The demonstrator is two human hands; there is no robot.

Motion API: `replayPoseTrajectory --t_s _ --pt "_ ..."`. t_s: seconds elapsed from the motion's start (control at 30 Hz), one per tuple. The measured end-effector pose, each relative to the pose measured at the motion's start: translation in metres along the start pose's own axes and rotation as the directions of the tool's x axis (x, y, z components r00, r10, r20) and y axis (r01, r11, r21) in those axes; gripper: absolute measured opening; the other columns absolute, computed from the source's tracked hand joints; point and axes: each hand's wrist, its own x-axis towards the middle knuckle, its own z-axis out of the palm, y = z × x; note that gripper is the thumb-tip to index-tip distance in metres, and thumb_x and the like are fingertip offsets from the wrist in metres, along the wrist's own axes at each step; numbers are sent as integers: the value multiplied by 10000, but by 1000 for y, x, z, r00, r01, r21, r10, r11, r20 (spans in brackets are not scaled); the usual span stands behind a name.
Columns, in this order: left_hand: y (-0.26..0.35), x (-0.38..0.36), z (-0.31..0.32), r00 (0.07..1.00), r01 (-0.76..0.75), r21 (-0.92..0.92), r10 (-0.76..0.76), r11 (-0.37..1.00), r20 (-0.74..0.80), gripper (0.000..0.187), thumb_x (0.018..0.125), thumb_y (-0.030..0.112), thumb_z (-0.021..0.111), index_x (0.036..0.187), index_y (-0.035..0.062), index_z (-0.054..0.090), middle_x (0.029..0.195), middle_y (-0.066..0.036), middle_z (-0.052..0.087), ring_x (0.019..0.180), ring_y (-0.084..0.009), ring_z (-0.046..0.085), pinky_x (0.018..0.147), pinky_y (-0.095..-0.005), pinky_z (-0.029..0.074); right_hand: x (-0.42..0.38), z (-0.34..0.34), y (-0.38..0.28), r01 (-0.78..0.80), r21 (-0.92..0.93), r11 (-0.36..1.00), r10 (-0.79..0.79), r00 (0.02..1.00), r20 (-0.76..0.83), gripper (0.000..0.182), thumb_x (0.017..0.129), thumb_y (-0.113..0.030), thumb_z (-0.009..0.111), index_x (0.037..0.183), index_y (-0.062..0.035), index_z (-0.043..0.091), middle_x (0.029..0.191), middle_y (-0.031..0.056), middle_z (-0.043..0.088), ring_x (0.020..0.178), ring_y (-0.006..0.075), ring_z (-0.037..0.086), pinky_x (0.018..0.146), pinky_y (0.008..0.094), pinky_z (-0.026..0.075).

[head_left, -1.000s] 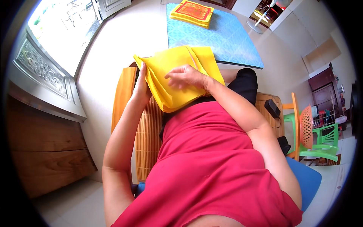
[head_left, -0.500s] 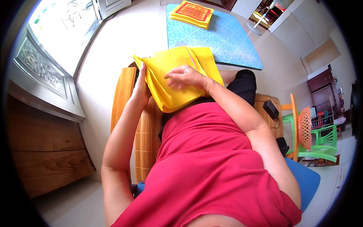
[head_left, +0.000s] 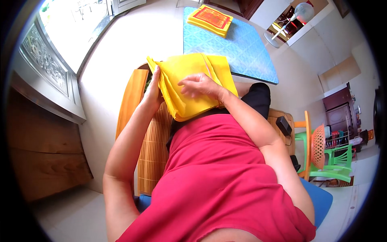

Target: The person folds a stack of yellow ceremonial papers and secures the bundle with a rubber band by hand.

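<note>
A stack of yellow sheets [head_left: 189, 66] rests on my lap, its left side fanned into several layers. My left hand [head_left: 153, 86] grips the stack's left edge, with the thumb along the outer side. Over the middle of the sheets is my right hand [head_left: 199, 85], its fingers curled together and slightly blurred; whether they touch the paper or hold anything is too unclear to tell. Another yellow stack with a red printed top [head_left: 209, 18] lies on the blue patterned table [head_left: 250, 52] in front of me.
A wooden armrest [head_left: 131, 99] is at my left. To the right are a black box [head_left: 284, 126], an orange basket [head_left: 318, 147] and a green chair [head_left: 338, 161]. A standing fan [head_left: 303, 13] is at the back right, an open metal door [head_left: 46, 68] at the left.
The view has shifted slightly, so the table and its stack appear lower and the fan shows more fully. Both hands keep nearly the same position on and over the yellow sheets.
</note>
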Motion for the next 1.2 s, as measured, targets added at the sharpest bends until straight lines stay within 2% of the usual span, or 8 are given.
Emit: replayPoseTrajectory --t_s 0.33,0.43,0.77,1.2 --pt "-12 16 -14 999 -6 -13 5 1000 -36 693 847 703 475 1265 154 535 1098 -56 626 933 -174 613 750 -338 500 2 5 -1 -24 26 999 24 1000 -11 313 952 -315 566 1143 -82 650 914 28 684 747 76 631 627 205 498" --pt "-16 23 -18 999 -3 -30 1 1000 -47 699 838 701 493 1241 134 556 1067 -58 630 902 -172 612 731 -336 491 3 5 0 -10 10 1000 10 1000 -14 315 979 -255 520 1160 -17 620 916 76 682 773 109 647 626 231 519" --pt "-10 12 -10 999 -5 -44 3 999 -53 688 844 686 500 1235 123 565 1070 -53 632 881 -161 612 704 -320 481 1 8 -2 -9 23 1000 9 1000 -24 329 972 -275 534 1154 -16 625 917 64 681 788 100 633 651 221 508" --pt "-8 9 -8 998 4 -37 -7 999 -69 735 831 692 516 1282 111 532 1123 -67 614 928 -176 599 760 -321 474 2 6 0 2 3 1000 -2 1000 -23 338 966 -292 539 1148 -23 633 927 65 680 790 97 628 663 225 508"
